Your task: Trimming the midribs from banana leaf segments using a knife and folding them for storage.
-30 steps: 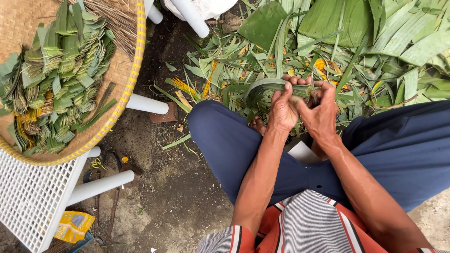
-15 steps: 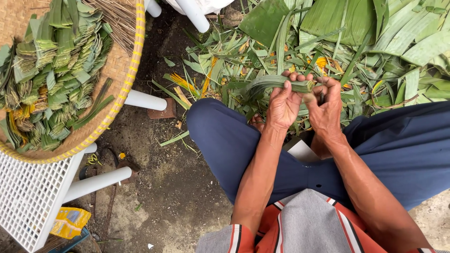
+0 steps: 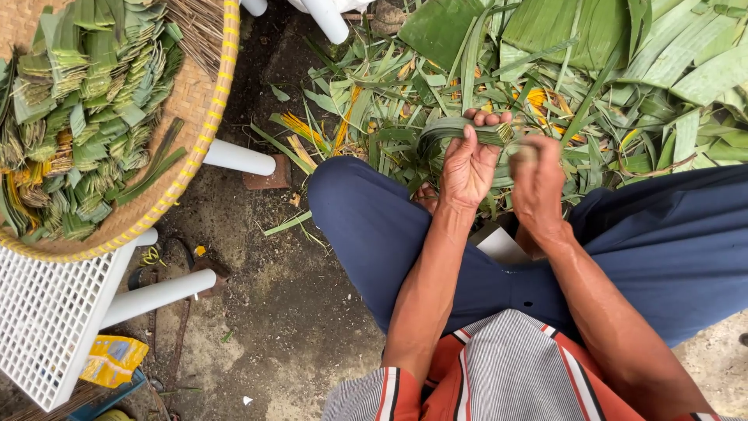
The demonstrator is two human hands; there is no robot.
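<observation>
Head view: left hand (image 3: 467, 168) grips ribbed, folded leaf strips (image 3: 456, 131); blurred right hand (image 3: 536, 183) seemingly pinches them.

Round woven basket tray (image 3: 204, 117) at 10 o'clock, folded green leaf pieces (image 3: 82, 117) in it; tray sits on white lattice plastic stool (image 3: 47, 320) at 8. Loose pile of long green leaves (image 3: 623, 86) on ground, 12 to 2. Left hand (image 3: 467, 160) and right hand (image 3: 536, 183) just beside each other at centre, folded leaf strip (image 3: 448, 129) in left. Yellow wrapper (image 3: 113, 360) at 7.
</observation>
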